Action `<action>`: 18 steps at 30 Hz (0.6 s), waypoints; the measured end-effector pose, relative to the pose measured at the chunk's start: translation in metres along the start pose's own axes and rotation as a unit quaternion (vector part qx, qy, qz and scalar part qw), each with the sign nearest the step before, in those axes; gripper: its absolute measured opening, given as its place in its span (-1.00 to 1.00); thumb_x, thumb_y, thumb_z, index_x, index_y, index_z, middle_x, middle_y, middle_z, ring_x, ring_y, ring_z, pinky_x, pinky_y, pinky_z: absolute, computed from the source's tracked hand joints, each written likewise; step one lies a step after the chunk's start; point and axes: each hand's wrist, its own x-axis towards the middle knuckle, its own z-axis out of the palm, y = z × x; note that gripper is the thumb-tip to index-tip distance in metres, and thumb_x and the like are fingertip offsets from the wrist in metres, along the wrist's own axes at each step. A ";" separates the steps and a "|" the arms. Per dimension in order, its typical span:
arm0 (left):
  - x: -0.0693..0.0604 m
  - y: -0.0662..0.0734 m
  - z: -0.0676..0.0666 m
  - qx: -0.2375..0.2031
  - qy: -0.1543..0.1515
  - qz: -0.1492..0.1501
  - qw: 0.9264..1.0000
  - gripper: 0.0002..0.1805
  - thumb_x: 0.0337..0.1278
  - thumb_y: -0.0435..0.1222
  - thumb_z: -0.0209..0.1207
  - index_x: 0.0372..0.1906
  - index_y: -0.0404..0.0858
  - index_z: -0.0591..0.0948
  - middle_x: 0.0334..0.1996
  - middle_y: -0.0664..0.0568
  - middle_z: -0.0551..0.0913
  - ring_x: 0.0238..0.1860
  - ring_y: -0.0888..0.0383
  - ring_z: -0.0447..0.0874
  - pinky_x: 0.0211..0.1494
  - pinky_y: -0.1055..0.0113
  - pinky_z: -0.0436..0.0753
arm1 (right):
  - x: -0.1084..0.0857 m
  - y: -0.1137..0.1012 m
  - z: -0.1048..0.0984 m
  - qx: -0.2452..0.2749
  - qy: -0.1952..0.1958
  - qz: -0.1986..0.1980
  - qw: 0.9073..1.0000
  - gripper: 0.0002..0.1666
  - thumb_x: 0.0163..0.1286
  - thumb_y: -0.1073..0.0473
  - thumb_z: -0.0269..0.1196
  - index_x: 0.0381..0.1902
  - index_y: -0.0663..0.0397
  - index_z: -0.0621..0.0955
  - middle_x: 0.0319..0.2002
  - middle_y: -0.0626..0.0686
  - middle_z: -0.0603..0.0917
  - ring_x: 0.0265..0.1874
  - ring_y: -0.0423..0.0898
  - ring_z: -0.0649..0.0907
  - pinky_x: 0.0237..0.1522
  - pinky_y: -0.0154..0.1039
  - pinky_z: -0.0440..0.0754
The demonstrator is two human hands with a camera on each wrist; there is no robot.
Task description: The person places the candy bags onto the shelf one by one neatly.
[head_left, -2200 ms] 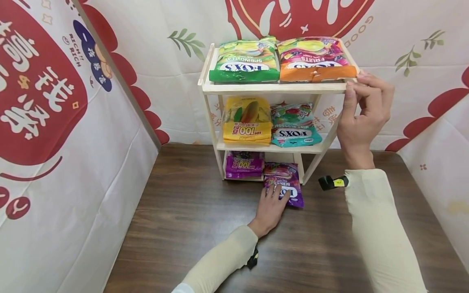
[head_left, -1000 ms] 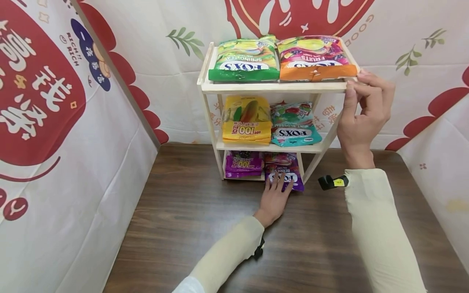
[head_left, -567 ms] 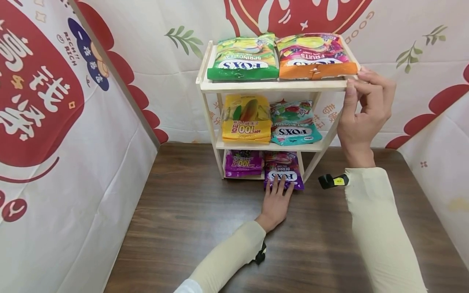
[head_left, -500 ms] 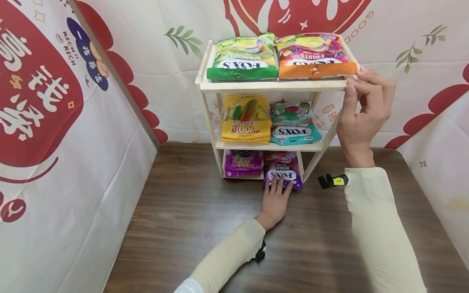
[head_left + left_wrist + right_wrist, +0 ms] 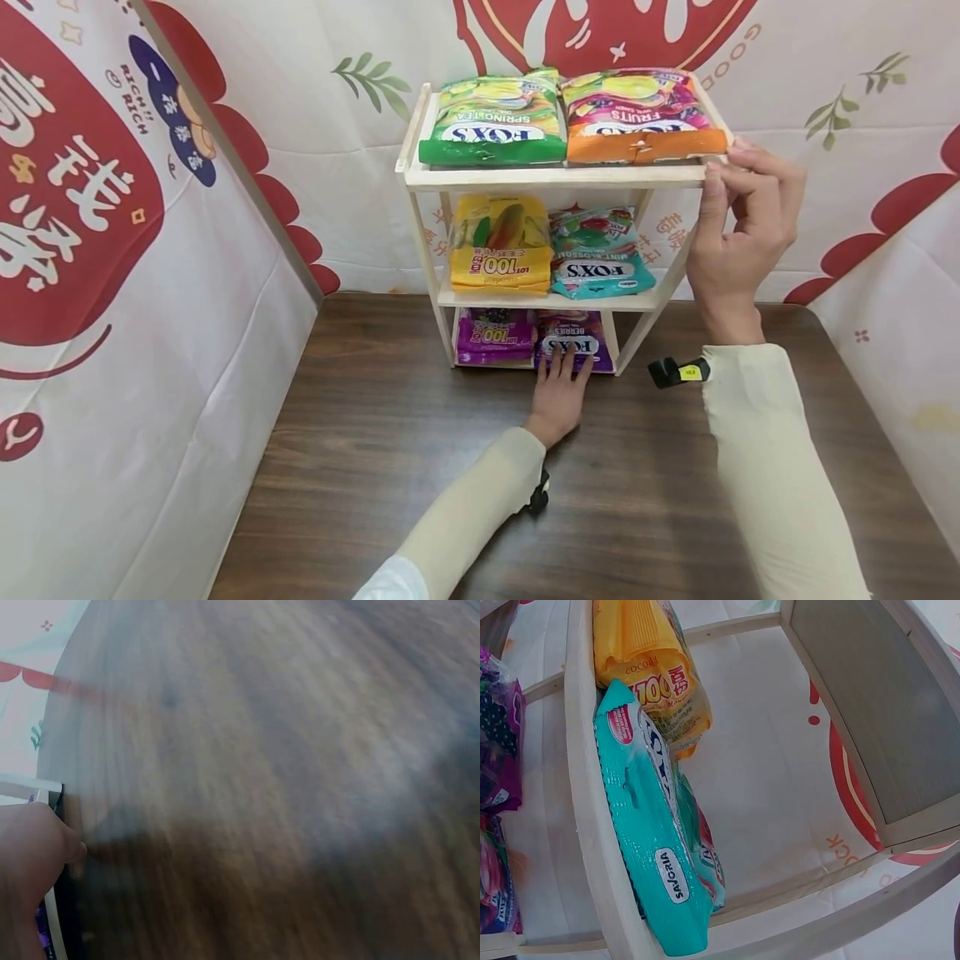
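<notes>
A small three-tier wooden shelf rack (image 5: 555, 177) stands at the back of the table. My right hand (image 5: 746, 233) grips its top right front corner between thumb and fingers. Low in front, my left hand (image 5: 558, 400) lays outstretched fingers on the front of a purple Fox's Berries candy bag (image 5: 573, 329), which sits on the bottom tier. Those fingers cover part of the bag's lower edge. Beside it on the left lies a purple Lot 100 candy bag (image 5: 495, 333). In the left wrist view, the left hand (image 5: 34, 859) shows at the left edge, next to the rack.
On the middle tier are a yellow Lot 100 bag (image 5: 501, 250) and a teal Mint Blossom bag (image 5: 602, 254). Up top lie a green Spring Tea bag (image 5: 495, 121) and an orange-edged Fruits bag (image 5: 641, 117). Printed cloth walls (image 5: 247, 250) enclose the wooden table (image 5: 375, 442).
My left hand has pushed the Berries bag away from me, from jutting over the table to sitting within the bottom tier. The right hand keeps its grip on the rack's corner.
</notes>
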 end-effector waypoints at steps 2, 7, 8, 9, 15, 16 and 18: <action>0.004 -0.001 -0.001 -0.003 -0.013 -0.004 1.000 -0.15 0.24 -0.12 0.06 0.53 0.12 -0.12 0.52 -0.07 -0.18 0.49 -0.10 -0.25 0.46 -0.02 -0.01 | 0.001 0.001 0.000 0.001 0.000 0.002 1.000 -0.80 0.26 0.29 0.23 -0.23 0.35 0.64 -0.03 -0.08 0.53 0.11 -0.07 0.49 0.10 -0.14 0.55; 0.008 -0.003 -0.003 -0.005 -0.026 -0.008 1.000 -0.07 0.16 -0.08 0.14 0.53 0.14 -0.13 0.52 -0.04 -0.21 0.49 -0.08 -0.28 0.47 0.00 -0.01 | 0.000 0.005 0.000 0.007 0.005 -0.009 1.000 -0.79 0.26 0.25 0.24 -0.24 0.33 0.65 -0.04 -0.03 0.54 0.10 -0.05 0.50 0.08 -0.12 0.56; 0.008 -0.004 -0.004 -0.006 -0.025 -0.007 1.000 -0.04 0.13 -0.07 0.17 0.53 0.14 -0.13 0.52 -0.04 -0.21 0.49 -0.08 -0.27 0.47 0.00 -0.01 | 0.000 0.005 0.000 0.011 0.006 -0.011 1.000 -0.79 0.26 0.25 0.25 -0.25 0.32 0.65 -0.04 -0.02 0.54 0.11 -0.03 0.50 0.07 -0.12 0.57; 0.008 -0.004 -0.005 -0.007 -0.024 -0.006 1.000 -0.02 0.10 -0.06 0.20 0.53 0.14 -0.13 0.52 -0.04 -0.21 0.49 -0.08 -0.27 0.47 0.01 0.00 | 0.000 0.006 0.000 0.015 0.007 -0.013 1.000 -0.80 0.26 0.25 0.25 -0.25 0.32 0.65 -0.05 0.00 0.55 0.11 -0.02 0.50 0.07 -0.12 0.57; 0.008 -0.006 -0.004 -0.004 -0.029 -0.001 1.000 0.02 0.08 0.01 0.20 0.53 0.12 -0.18 0.52 -0.05 -0.27 0.49 -0.09 -0.32 0.47 0.00 -0.04 | 0.001 0.001 0.000 0.021 0.004 -0.009 1.000 -0.81 0.26 0.28 0.23 -0.25 0.34 0.65 -0.05 -0.02 0.54 0.10 -0.03 0.49 0.09 -0.11 0.56; 0.008 -0.006 -0.003 -0.003 -0.029 -0.001 1.000 0.03 0.09 0.03 0.20 0.53 0.13 -0.19 0.52 -0.05 -0.27 0.49 -0.09 -0.33 0.47 0.00 -0.05 | 0.001 0.000 0.000 0.019 0.004 -0.008 1.000 -0.81 0.26 0.29 0.23 -0.25 0.36 0.64 -0.05 -0.02 0.53 0.10 -0.03 0.49 0.09 -0.11 0.56; 0.007 -0.006 -0.001 0.000 -0.026 -0.001 1.000 0.02 0.10 0.04 0.19 0.53 0.13 -0.19 0.52 -0.05 -0.28 0.49 -0.08 -0.33 0.47 0.01 -0.05 | 0.001 -0.004 0.001 0.017 0.002 -0.006 1.000 -0.81 0.26 0.31 0.22 -0.24 0.39 0.63 -0.06 -0.03 0.53 0.10 -0.04 0.49 0.09 -0.11 0.56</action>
